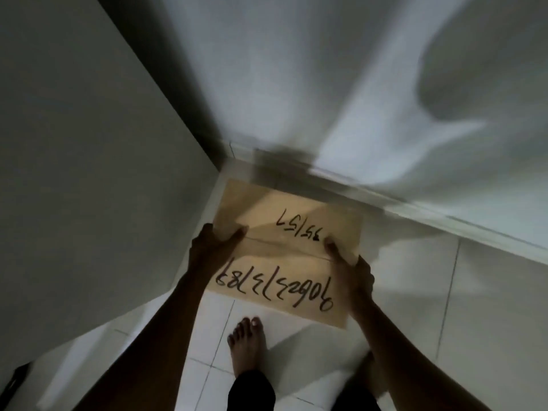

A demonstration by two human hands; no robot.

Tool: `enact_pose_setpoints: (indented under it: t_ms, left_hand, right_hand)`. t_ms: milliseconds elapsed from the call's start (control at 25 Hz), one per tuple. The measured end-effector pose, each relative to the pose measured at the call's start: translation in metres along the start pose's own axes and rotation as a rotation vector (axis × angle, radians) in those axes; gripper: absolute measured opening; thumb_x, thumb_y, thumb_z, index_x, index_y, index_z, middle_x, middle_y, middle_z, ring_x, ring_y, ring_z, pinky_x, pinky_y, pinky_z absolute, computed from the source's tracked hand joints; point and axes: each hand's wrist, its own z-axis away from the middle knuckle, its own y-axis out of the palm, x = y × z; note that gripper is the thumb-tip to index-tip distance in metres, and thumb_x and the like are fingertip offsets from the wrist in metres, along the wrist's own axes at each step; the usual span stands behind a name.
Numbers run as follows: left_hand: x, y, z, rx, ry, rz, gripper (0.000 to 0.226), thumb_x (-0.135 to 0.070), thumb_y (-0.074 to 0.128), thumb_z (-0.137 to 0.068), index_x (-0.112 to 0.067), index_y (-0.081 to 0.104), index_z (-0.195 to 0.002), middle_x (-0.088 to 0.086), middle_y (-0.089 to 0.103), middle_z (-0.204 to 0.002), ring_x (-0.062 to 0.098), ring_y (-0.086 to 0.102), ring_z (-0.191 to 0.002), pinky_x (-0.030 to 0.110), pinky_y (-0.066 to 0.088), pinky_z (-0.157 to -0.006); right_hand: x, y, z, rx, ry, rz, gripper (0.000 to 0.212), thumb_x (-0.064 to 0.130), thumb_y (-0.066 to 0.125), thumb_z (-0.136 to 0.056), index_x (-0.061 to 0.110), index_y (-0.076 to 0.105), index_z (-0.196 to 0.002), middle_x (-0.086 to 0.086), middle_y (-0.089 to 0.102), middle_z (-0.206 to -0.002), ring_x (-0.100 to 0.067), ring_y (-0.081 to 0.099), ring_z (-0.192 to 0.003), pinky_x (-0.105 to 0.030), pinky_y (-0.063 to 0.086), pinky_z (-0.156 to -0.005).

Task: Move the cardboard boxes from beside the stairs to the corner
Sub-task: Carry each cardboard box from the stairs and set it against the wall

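- Both hands are on one flat tan cardboard box [284, 253] with black marker numbers scrawled across its top, and I'm holding it out in front of me, low over the floor.
- Left hand [212, 241] is clamped on the box's left edge: thumb lying on top, the rest of my fingers curled under where I can't see them.
- Right hand [354, 271] does the same on the right edge, thumb pressed onto the top near the shorter number, other fingers wrapped around the side and underneath.
- Between my two thumbs runs the seam where the top flaps meet, and the writing reads upside down from where I stand.
- Past my fingertips the box's far edge points into the corner where two plain white walls [296, 69] meet. Whether it's touching the baseboard I can't tell, it's blurry and shadowed there.
- Below my wrists is glossy white tiled floor [489, 307], with my bare foot [246, 342] planted just behind the box's near edge, dark trouser leg above it.
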Motion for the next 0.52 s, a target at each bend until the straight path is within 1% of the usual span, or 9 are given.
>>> enact_pose_setpoints:
  t_ms: [40,80,120,200,240,320,360,440,520]
  left_hand:
    - [0.001,0.004,-0.016,-0.015,0.043,-0.032,0.076,-0.060,0.066,-0.082,-0.008,0.050,-0.135,0.018,0.063,-0.130,0.036,0.062,-0.113,0.039,0.052,-0.093]
    - [0.003,0.006,-0.030,-0.034,0.088,-0.062,0.068,-0.050,0.066,-0.088,-0.005,0.049,-0.136,0.020,0.062,-0.130,0.035,0.062,-0.111,0.038,0.050,-0.089]
    - [0.005,0.006,-0.042,-0.058,0.133,-0.076,0.065,-0.043,0.067,-0.089,-0.004,0.047,-0.137,0.020,0.062,-0.130,0.034,0.063,-0.110,0.038,0.050,-0.087]
    - [0.010,0.005,-0.061,-0.101,0.233,-0.074,0.071,-0.040,0.072,-0.086,-0.008,0.043,-0.142,0.017,0.058,-0.136,0.034,0.060,-0.120,0.042,0.053,-0.090]
    - [0.013,0.006,-0.066,-0.101,0.296,-0.093,0.079,-0.041,0.075,-0.083,-0.011,0.039,-0.146,0.016,0.053,-0.142,0.033,0.055,-0.127,0.041,0.053,-0.093]
    - [0.021,0.008,-0.069,-0.100,0.425,-0.210,0.093,-0.041,0.078,-0.080,-0.014,0.028,-0.154,0.015,0.035,-0.158,0.033,0.040,-0.142,0.045,0.051,-0.099]
    - [0.025,0.007,-0.069,-0.125,0.484,-0.297,0.094,-0.040,0.076,-0.082,-0.013,0.024,-0.156,0.016,0.025,-0.163,0.036,0.030,-0.147,0.049,0.049,-0.102]
    - [0.036,0.007,-0.073,-0.148,0.599,-0.418,0.086,-0.037,0.068,-0.089,-0.009,0.023,-0.156,0.018,0.015,-0.166,0.039,0.017,-0.153,0.055,0.045,-0.107]
    - [0.044,0.004,-0.077,-0.126,0.626,-0.456,0.080,-0.039,0.056,-0.092,-0.007,0.021,-0.156,0.019,0.013,-0.166,0.040,0.013,-0.153,0.059,0.041,-0.111]
  right_hand:
    - [0.001,0.014,-0.009,-0.038,0.016,-0.019,0.074,0.091,0.059,-0.063,0.027,0.069,-0.100,0.001,0.078,-0.081,-0.019,0.074,-0.069,-0.041,0.063,-0.074]
    - [0.004,0.027,-0.017,-0.063,0.024,-0.030,0.073,0.089,0.060,-0.065,0.027,0.069,-0.102,0.001,0.077,-0.083,-0.017,0.072,-0.068,-0.035,0.061,-0.070]
    - [0.007,0.037,-0.023,-0.077,0.021,-0.041,0.071,0.087,0.061,-0.068,0.026,0.068,-0.103,0.002,0.076,-0.084,-0.013,0.069,-0.067,-0.030,0.056,-0.064]
    - [0.017,0.055,-0.036,-0.084,0.007,-0.077,0.069,0.085,0.061,-0.070,0.026,0.068,-0.105,0.003,0.075,-0.086,-0.009,0.066,-0.066,-0.022,0.046,-0.057]
    - [0.021,0.062,-0.042,-0.083,-0.002,-0.091,0.070,0.085,0.061,-0.071,0.026,0.068,-0.106,0.002,0.075,-0.088,-0.009,0.066,-0.067,-0.021,0.044,-0.056]
    - [0.029,0.075,-0.048,-0.078,-0.005,-0.120,0.072,0.086,0.061,-0.069,0.027,0.068,-0.110,0.002,0.076,-0.092,-0.011,0.068,-0.071,-0.025,0.050,-0.060]
    - [0.035,0.081,-0.051,-0.072,0.002,-0.142,0.075,0.087,0.062,-0.067,0.028,0.068,-0.112,0.002,0.076,-0.095,-0.014,0.070,-0.076,-0.030,0.055,-0.066]
    - [0.046,0.091,-0.057,-0.049,-0.011,-0.176,0.078,0.087,0.064,-0.066,0.029,0.067,-0.117,0.001,0.076,-0.101,-0.018,0.073,-0.083,-0.038,0.061,-0.079]
    - [0.057,0.098,-0.064,-0.015,-0.066,-0.173,0.077,0.085,0.065,-0.067,0.029,0.064,-0.120,0.001,0.076,-0.102,-0.018,0.074,-0.082,-0.039,0.064,-0.077]
